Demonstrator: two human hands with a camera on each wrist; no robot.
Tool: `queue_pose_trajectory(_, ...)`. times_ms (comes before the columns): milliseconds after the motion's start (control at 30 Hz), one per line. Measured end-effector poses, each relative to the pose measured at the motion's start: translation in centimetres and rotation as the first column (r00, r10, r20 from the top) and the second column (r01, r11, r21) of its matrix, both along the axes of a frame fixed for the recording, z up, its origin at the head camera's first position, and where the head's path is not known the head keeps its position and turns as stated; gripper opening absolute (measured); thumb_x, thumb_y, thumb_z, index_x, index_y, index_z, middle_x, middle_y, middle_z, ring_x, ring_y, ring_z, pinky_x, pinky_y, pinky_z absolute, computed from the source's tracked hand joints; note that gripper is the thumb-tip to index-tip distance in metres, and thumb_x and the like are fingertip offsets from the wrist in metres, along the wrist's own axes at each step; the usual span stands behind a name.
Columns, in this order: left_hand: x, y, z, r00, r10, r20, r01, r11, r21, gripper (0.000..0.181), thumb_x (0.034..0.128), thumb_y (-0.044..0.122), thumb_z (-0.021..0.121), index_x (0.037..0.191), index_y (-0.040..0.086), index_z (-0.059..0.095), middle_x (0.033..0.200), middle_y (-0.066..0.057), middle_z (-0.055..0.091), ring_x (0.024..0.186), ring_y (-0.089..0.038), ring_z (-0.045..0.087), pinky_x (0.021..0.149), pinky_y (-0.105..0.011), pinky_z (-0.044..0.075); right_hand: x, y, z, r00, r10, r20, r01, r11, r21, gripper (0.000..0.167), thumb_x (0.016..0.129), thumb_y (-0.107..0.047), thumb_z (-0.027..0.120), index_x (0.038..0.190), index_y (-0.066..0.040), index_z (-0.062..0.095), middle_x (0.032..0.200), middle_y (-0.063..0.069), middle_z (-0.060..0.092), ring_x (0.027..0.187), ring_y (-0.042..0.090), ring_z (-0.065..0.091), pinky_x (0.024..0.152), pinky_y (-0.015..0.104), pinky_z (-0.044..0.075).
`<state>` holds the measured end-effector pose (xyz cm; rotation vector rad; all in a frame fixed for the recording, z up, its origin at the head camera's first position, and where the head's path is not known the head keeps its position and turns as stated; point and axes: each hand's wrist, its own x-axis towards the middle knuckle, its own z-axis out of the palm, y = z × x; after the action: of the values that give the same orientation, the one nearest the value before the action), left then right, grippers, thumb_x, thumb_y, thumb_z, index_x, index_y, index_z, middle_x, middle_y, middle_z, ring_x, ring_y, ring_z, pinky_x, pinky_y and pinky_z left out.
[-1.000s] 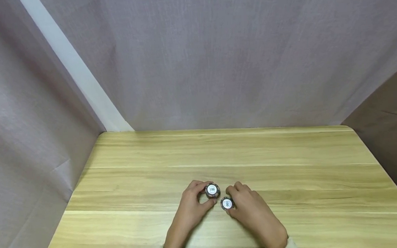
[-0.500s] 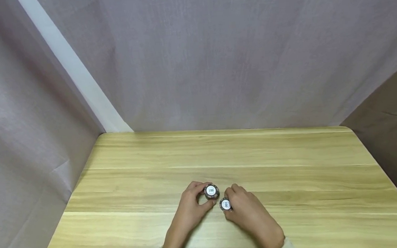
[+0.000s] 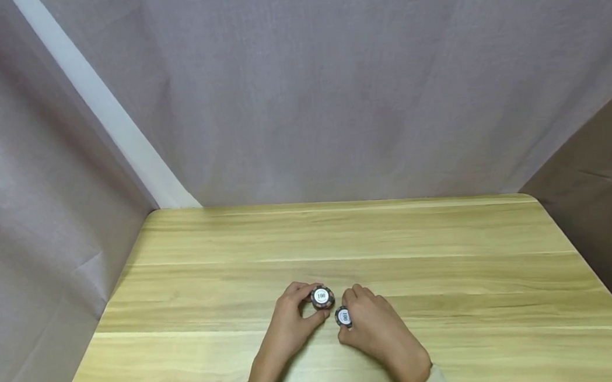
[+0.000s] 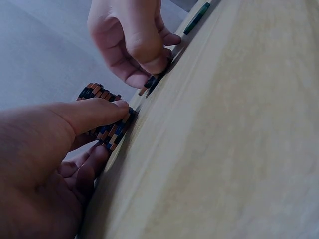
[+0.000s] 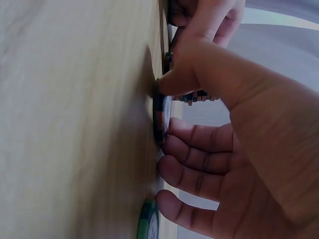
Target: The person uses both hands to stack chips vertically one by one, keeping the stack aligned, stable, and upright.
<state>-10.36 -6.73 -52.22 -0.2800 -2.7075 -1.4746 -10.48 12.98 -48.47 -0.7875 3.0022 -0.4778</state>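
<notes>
My left hand (image 3: 288, 323) grips a stack of dark poker chips (image 3: 321, 297) between thumb and fingers. The stack stands on the wooden table, with 100 on its white top face; its layered dark, orange and tan edges (image 4: 97, 92) show in the left wrist view. Just right of it and nearer to me, my right hand (image 3: 378, 327) pinches a similar poker chip (image 3: 342, 317) low at the tabletop. Its fingers partly cover this chip, and I cannot tell whether another lies under it. A small gap separates the held chip from the stack.
A green-edged chip (image 5: 145, 221) lies on the table near my right little finger, hidden under the hand in the head view. The wooden table (image 3: 340, 235) is bordered by grey cloth (image 3: 332, 96) at the back and sides.
My right fingers have closed further over the chip, covering more of it. The whole head view has shifted slightly. My left hand keeps its hold on the stack.
</notes>
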Motion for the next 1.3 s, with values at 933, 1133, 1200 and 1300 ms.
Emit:
queue_pose_trajectory(933,0.0,0.1,0.3,1.0,-0.004,0.016,0.004,1.0,0.015,0.047,0.0838,0.012,0.089,0.129,0.011,0.074,0.115,0.001,0.067,0.112,-0.019,0.067,0.106,-0.048,0.053,-0.5,0.8,1.5,0.985,-0.01,-0.172,-0.02,0.985,-0.174,0.03,0.074,-0.012,0.077,0.102,-0.01,0.067,0.091,-0.006,0.06,0.08,0.008,0.053,0.07,0.031,0.053)
queue_pose_trajectory(1133,-0.1,0.0,0.3,1.0,-0.002,0.005,0.002,1.0,0.002,0.045,0.0849,0.012,0.088,0.128,0.01,0.074,0.115,0.0,0.067,0.11,-0.019,0.067,0.104,-0.046,0.054,-0.3,-0.2,1.4,0.978,0.007,-0.208,-0.047,0.981,-0.189,0.034,0.077,-0.013,0.076,0.11,-0.01,0.069,0.103,-0.003,0.066,0.093,0.012,0.061,0.079,0.037,0.057)
queue_pose_trajectory(1200,-0.1,0.0,0.2,1.0,-0.005,0.004,0.005,1.0,-0.004,0.045,0.0852,0.013,0.088,0.128,0.009,0.074,0.115,0.0,0.067,0.11,-0.019,0.067,0.103,-0.046,0.054,-0.2,-0.6,1.3,0.977,0.008,-0.211,-0.049,0.98,-0.191,0.037,0.078,-0.013,0.075,0.113,-0.01,0.069,0.108,-0.002,0.067,0.098,0.014,0.062,0.083,0.039,0.058)
queue_pose_trajectory(1300,-0.1,0.2,0.2,1.0,-0.012,0.005,0.012,1.0,-0.005,0.044,0.0859,0.012,0.087,0.128,0.009,0.074,0.116,-0.001,0.067,0.11,-0.019,0.067,0.103,-0.045,0.055,0.0,-0.9,1.0,0.974,-0.004,-0.227,-0.043,0.979,-0.201,0.04,0.079,-0.015,0.077,0.117,-0.01,0.069,0.113,-0.002,0.069,0.101,0.015,0.062,0.085,0.039,0.058)
